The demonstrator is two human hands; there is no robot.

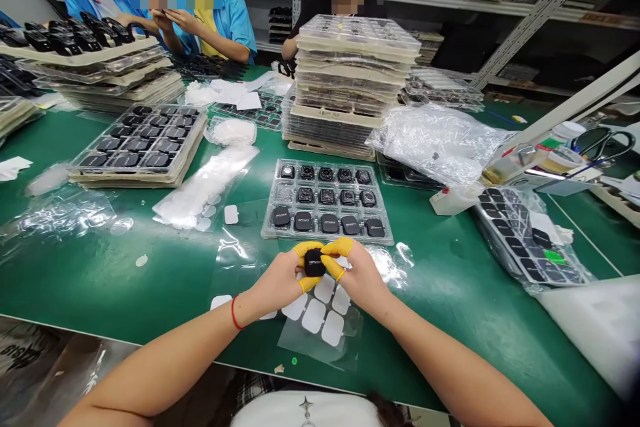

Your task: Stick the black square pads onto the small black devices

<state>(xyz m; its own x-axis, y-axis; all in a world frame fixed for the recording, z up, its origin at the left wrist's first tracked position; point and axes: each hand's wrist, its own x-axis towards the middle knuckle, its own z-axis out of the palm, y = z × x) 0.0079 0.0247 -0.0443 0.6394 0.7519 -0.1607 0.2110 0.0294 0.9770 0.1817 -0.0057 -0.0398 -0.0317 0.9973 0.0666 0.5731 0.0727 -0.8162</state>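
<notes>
Left hand (285,273) and right hand (358,269), both narrow, hold 1 black square piece (315,263); 3-row clear tray (315,235) just beyond.

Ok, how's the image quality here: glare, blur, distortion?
Head view: harsh glare on the clear film and plastic bag; head view: left hand, right hand and black square fairly crisp, its small print unreadable; head view: likely wide-angle stretching toward the edges; head view: faces pixelated.
</notes>
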